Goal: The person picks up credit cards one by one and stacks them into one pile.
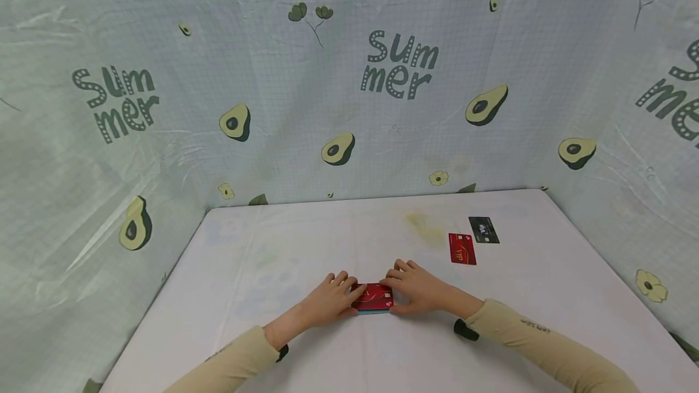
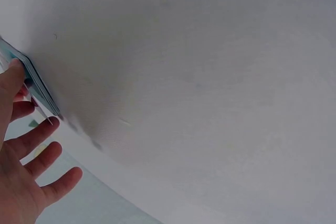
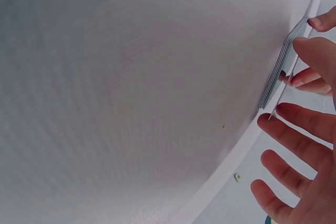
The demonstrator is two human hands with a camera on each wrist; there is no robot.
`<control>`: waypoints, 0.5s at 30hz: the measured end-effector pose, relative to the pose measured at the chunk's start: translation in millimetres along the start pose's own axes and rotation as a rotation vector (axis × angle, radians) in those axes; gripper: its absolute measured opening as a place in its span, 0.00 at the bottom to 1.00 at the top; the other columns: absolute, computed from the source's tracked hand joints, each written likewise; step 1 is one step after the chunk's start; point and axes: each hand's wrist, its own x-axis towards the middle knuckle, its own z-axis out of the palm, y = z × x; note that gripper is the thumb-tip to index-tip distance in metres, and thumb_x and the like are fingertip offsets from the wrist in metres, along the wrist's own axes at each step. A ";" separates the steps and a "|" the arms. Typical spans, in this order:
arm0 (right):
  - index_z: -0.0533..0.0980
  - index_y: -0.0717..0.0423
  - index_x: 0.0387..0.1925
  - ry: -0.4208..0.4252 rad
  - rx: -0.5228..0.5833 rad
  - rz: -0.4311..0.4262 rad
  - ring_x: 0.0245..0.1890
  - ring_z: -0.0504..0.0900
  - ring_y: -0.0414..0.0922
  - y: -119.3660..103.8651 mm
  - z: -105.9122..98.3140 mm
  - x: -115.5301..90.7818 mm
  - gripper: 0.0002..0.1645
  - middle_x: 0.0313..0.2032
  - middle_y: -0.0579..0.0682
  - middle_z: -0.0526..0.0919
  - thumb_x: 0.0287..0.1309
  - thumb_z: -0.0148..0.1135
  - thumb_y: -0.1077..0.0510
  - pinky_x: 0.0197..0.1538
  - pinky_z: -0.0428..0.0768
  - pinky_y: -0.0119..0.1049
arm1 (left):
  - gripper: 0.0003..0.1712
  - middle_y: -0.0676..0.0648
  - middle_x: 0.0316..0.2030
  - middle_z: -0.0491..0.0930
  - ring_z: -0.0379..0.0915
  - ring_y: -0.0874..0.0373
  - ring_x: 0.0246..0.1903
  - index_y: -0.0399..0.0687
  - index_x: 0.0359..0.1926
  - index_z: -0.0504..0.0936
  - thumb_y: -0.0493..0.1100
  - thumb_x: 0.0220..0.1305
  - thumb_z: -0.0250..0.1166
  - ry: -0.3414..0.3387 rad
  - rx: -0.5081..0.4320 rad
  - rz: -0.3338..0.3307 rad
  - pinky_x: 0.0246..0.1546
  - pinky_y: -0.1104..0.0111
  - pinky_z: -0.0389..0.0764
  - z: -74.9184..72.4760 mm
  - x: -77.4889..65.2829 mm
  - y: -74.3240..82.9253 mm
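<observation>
Left to right. Your tan left sleeve (image 1: 235, 353) comes in from the lower left, forearm angled up toward the middle of the white table (image 1: 246, 253); a dark piece (image 1: 282, 353) shows under that wrist. Your left hand (image 1: 331, 299) pinches the left end of a red card (image 1: 374, 297), thumb at the near edge, fingertips toward the far edge; gap is just card-wide, remaining fingers spread loose.

Red card: mid-table, between both hands, printed face up. It's over a card stack (image 3: 275, 72), whose blue edge shows on your side. Wrist views show a gap between card and stack at the fingertip end; card count in the stack can't be read.

Your right hand (image 1: 417, 290) mirrors the left: thumb near, fingertips far, pinching the card's right end, other fingers apart. Right forearm slants in from the lower right in a tan sleeve (image 1: 546, 344), black piece (image 1: 466, 329) below the wrist.

Beyond the right hand, lying flat: a red VIP card (image 1: 462, 248), then a black VIP card (image 1: 483, 230) just beside it, farther back.
</observation>
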 end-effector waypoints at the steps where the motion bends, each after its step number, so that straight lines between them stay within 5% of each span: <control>1: 0.70 0.46 0.53 -0.002 0.000 0.000 0.47 0.66 0.42 0.0 -0.2 0.1 0.32 0.45 0.43 0.75 0.49 0.57 0.36 0.51 0.69 0.44 | 0.30 0.51 0.47 0.72 0.64 0.58 0.45 0.53 0.59 0.67 0.61 0.59 0.52 0.002 0.001 0.001 0.42 0.68 0.70 -0.1 -0.1 -0.1; 15: 0.70 0.45 0.53 0.002 -0.013 -0.019 0.45 0.65 0.40 1.5 2.1 -0.3 0.30 0.45 0.42 0.75 0.49 0.57 0.37 0.49 0.68 0.40 | 0.30 0.52 0.45 0.73 0.64 0.59 0.45 0.55 0.58 0.69 0.62 0.58 0.51 -0.006 -0.017 0.001 0.41 0.69 0.70 1.7 0.6 -0.3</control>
